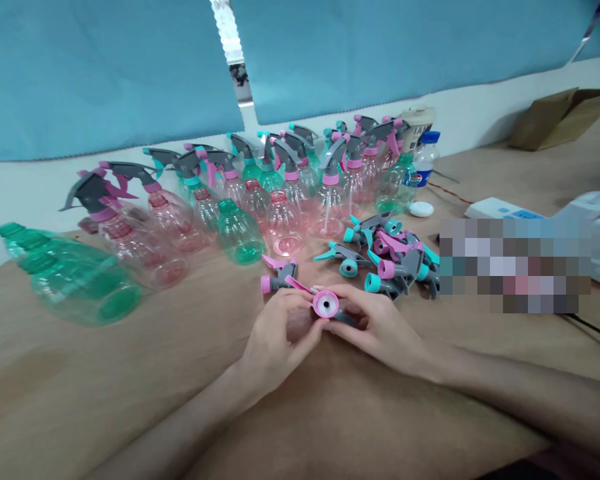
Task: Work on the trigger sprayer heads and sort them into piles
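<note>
Between both hands is a pink and grey trigger spray head [326, 305], its round pink collar facing me with a white inside and a dark hole at the centre. My left hand [275, 337] pinches it from the left with thumb and fingers. From the right, my right hand [380, 327] grips its grey body. Just beyond the left fingertips lies another pink and grey spray head [280, 275]. A pile of loose spray heads [387, 257], turquoise or pink with grey, lies past my right hand. An uncapped green bottle [240, 233] and an uncapped pink bottle [285, 227] stand farther back.
Several bottles with spray heads [330, 180] stand in rows by the wall. Green bottles [80, 280] lie at the left. A blue-capped drink bottle [427, 163], a white round lid [421, 209], a power strip [500, 209] and a cardboard box [555, 120] are to the right.
</note>
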`<state>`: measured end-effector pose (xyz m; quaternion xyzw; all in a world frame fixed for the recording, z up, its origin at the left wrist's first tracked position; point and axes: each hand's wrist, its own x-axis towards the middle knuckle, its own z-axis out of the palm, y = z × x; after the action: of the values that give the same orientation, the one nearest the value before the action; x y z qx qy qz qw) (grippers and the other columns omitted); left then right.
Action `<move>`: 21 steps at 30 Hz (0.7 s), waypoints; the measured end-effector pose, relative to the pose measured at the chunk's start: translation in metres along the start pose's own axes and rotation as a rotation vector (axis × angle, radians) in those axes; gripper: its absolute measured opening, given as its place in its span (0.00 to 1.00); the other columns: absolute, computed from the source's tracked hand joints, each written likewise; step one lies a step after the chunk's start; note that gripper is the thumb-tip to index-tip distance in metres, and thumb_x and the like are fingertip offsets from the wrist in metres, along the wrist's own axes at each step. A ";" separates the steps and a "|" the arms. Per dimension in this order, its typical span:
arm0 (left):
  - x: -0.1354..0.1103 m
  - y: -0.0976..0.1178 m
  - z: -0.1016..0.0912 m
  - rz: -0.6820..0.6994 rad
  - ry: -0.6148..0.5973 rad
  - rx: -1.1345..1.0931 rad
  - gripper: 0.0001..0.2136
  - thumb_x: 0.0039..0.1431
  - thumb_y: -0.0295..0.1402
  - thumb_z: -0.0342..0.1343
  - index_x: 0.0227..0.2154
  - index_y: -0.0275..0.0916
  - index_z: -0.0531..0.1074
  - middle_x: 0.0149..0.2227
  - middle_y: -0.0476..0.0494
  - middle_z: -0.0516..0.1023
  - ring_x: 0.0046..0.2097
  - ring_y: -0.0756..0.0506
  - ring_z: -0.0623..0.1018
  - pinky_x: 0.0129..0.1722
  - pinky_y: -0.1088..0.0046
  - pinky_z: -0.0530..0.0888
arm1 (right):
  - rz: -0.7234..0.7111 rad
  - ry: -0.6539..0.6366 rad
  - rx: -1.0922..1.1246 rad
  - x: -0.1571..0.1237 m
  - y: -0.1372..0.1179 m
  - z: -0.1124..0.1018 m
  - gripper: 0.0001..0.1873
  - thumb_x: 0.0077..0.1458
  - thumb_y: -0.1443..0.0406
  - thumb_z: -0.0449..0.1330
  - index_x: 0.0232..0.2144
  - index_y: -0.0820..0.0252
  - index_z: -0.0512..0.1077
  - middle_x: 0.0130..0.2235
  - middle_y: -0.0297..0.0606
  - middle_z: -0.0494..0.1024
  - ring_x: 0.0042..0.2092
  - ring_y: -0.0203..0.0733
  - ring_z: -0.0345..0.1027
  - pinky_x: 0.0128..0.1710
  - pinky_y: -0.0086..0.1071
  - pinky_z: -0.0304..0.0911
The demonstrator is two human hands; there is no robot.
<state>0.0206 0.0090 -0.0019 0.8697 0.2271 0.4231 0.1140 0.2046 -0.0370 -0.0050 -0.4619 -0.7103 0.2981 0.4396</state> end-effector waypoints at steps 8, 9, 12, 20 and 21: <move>0.002 0.003 -0.005 0.087 -0.135 0.081 0.14 0.55 0.27 0.56 0.45 0.40 0.67 0.43 0.40 0.71 0.44 0.43 0.75 0.41 0.66 0.77 | -0.041 0.048 -0.064 -0.002 0.002 0.000 0.14 0.54 0.71 0.57 0.43 0.54 0.72 0.45 0.35 0.78 0.43 0.40 0.73 0.37 0.33 0.70; 0.002 0.004 -0.005 0.082 -0.135 0.080 0.14 0.56 0.27 0.55 0.45 0.40 0.67 0.43 0.40 0.71 0.43 0.44 0.75 0.41 0.66 0.77 | -0.041 0.053 -0.066 -0.003 0.002 0.000 0.13 0.54 0.70 0.57 0.43 0.54 0.72 0.45 0.35 0.79 0.42 0.40 0.74 0.37 0.33 0.70; 0.003 0.004 -0.006 0.055 -0.129 0.066 0.12 0.56 0.26 0.55 0.44 0.40 0.68 0.42 0.40 0.71 0.43 0.44 0.75 0.40 0.67 0.77 | -0.051 0.070 -0.073 -0.003 0.003 0.000 0.13 0.54 0.70 0.58 0.42 0.54 0.72 0.43 0.35 0.79 0.40 0.40 0.74 0.38 0.34 0.70; 0.002 0.003 -0.008 0.103 -0.157 0.035 0.12 0.58 0.22 0.53 0.43 0.40 0.71 0.40 0.42 0.72 0.38 0.47 0.75 0.34 0.72 0.77 | -0.119 0.017 -0.055 -0.002 0.005 -0.002 0.12 0.55 0.69 0.59 0.42 0.54 0.74 0.40 0.35 0.80 0.40 0.38 0.75 0.39 0.32 0.70; 0.002 0.003 -0.009 0.110 -0.174 0.031 0.12 0.58 0.22 0.52 0.44 0.40 0.70 0.40 0.42 0.72 0.38 0.47 0.75 0.33 0.72 0.77 | -0.123 0.011 -0.055 -0.003 0.005 -0.003 0.11 0.56 0.69 0.59 0.42 0.55 0.74 0.41 0.36 0.80 0.40 0.39 0.75 0.39 0.32 0.70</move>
<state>0.0154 0.0077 0.0064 0.9159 0.1749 0.3481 0.0965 0.2095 -0.0373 -0.0093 -0.4311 -0.7428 0.2484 0.4480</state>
